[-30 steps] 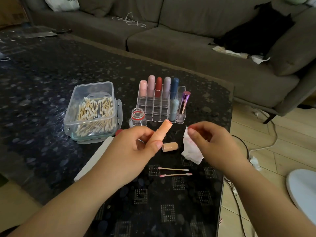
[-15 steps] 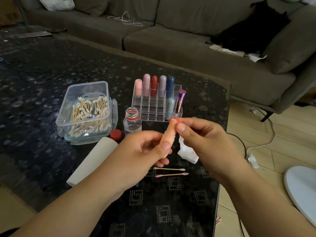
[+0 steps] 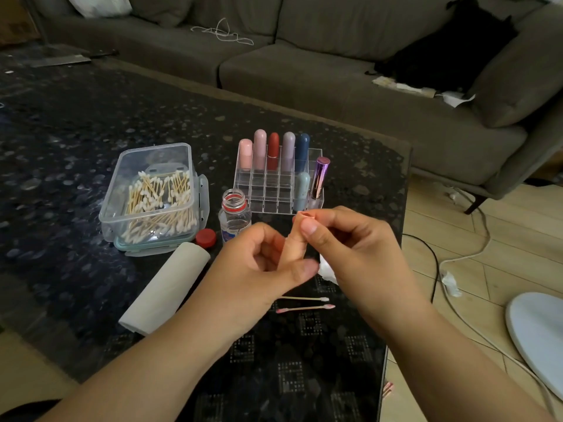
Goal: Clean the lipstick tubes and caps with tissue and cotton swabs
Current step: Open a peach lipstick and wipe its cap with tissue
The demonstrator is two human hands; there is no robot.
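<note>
My left hand (image 3: 259, 269) grips the lower part of a peach lipstick tube (image 3: 293, 249), held tilted above the table. My right hand (image 3: 359, 248) pinches the tube's open top end between thumb and forefinger. A crumpled white tissue (image 3: 328, 271) shows just under my right hand; I cannot tell whether its lower fingers hold it. Two used cotton swabs (image 3: 304, 303) lie on the dark table (image 3: 76, 123) below my hands. The tube's cap is hidden behind my hands.
A clear organiser (image 3: 274, 193) behind my hands holds several capped lipsticks. To its left stand an open small bottle (image 3: 234, 217), its red cap (image 3: 206, 238), a clear box of cotton swabs (image 3: 152, 193) and a tissue roll (image 3: 164, 287). Sofa behind; cables on the floor at right.
My right hand, which held the tissue apart from the tube, moved left and took hold of the tube's top. Both hands now cover the cap on the table.
</note>
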